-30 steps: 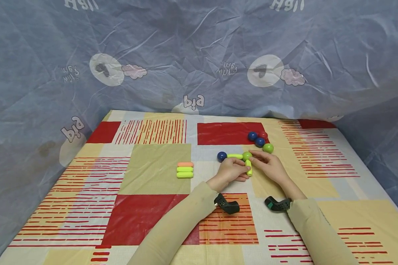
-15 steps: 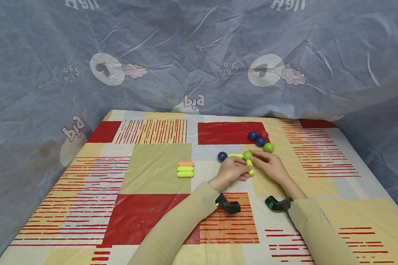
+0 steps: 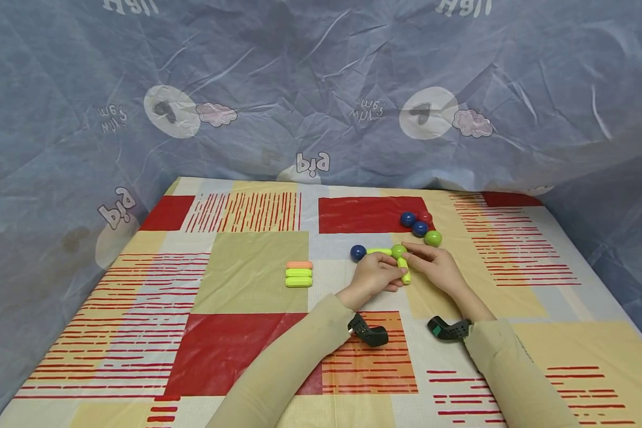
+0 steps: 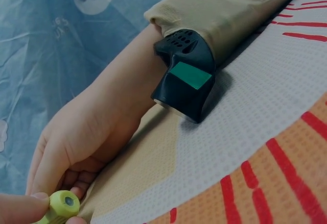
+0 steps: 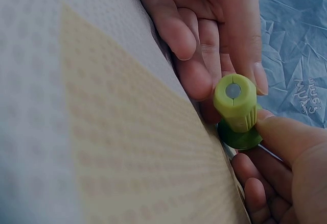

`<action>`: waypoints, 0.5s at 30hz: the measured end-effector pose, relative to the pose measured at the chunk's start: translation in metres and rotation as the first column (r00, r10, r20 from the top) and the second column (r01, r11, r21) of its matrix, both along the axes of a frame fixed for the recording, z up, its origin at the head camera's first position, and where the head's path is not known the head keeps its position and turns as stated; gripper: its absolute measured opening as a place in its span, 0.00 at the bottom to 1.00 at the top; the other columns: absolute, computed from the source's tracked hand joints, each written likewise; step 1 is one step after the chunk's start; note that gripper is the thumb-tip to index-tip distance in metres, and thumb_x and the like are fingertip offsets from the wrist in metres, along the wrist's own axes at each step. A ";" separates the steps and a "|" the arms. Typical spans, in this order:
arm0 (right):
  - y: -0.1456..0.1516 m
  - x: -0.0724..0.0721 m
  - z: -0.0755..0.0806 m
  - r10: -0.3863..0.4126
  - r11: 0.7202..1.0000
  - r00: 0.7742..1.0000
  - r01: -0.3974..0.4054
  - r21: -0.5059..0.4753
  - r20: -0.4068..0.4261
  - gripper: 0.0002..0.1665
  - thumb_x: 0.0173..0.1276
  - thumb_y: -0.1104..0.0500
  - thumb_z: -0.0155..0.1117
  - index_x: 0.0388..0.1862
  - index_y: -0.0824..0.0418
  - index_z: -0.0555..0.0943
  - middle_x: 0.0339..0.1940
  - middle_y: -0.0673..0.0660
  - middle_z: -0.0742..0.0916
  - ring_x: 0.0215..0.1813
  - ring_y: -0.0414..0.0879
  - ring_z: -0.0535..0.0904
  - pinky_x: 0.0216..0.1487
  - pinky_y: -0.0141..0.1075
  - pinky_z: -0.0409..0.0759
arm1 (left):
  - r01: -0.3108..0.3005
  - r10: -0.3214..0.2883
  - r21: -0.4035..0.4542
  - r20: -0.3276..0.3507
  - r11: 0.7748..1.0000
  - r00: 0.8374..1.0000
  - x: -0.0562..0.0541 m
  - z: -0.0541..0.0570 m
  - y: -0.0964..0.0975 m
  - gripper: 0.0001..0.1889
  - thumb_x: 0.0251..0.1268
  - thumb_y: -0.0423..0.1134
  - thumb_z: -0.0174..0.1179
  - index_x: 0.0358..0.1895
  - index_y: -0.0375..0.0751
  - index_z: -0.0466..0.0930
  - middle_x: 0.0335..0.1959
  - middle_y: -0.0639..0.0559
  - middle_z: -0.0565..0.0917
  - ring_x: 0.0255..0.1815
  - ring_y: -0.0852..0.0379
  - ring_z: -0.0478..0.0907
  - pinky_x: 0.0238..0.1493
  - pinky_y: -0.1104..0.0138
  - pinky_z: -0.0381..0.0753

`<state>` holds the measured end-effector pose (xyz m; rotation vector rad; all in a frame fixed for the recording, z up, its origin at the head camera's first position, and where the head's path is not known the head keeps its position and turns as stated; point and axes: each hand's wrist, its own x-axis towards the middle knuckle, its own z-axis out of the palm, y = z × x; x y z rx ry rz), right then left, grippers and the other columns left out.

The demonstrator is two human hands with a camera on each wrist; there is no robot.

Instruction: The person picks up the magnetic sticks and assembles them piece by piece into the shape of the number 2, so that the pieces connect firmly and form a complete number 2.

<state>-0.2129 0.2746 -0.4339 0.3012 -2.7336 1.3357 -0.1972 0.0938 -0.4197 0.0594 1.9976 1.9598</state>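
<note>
A worktop (image 3: 246,351) with a patchwork cover fills the lower frame. Right of centre, the right hand (image 3: 437,271) grips a green ball (image 3: 399,251) between its fingers; the left hand (image 3: 373,278) pinches a lime rod (image 3: 405,277) touching the ball's lower side. At mid-frame lie three small rods (image 3: 298,273).

The head view is evenly bright, with pale sheen along the creased backdrop (image 3: 278,107), while both wrist views are dimmer, soft shadow lying beside the black wrist device (image 4: 176,95).
</note>
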 end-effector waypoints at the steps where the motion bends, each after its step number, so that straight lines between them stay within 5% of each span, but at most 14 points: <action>1: 0.000 0.000 0.000 0.001 1.000 1.000 -0.001 0.002 -0.001 0.25 0.68 0.48 0.60 0.60 0.58 0.77 0.56 0.59 0.81 0.59 0.54 0.74 0.58 0.52 0.69 | 0.001 -0.001 0.003 0.001 1.000 1.000 0.000 0.000 0.000 0.12 0.55 0.33 0.67 0.41 0.34 0.77 0.25 0.50 0.83 0.24 0.54 0.83 0.25 0.67 0.82; 15: -0.001 0.001 0.002 0.007 1.000 1.000 -0.007 0.002 0.008 0.26 0.68 0.47 0.59 0.61 0.58 0.77 0.56 0.59 0.81 0.54 0.52 0.77 0.54 0.47 0.71 | -0.022 0.022 -0.014 0.027 1.000 0.999 0.000 0.001 0.003 0.11 0.55 0.34 0.67 0.40 0.36 0.77 0.23 0.48 0.83 0.23 0.54 0.83 0.23 0.68 0.81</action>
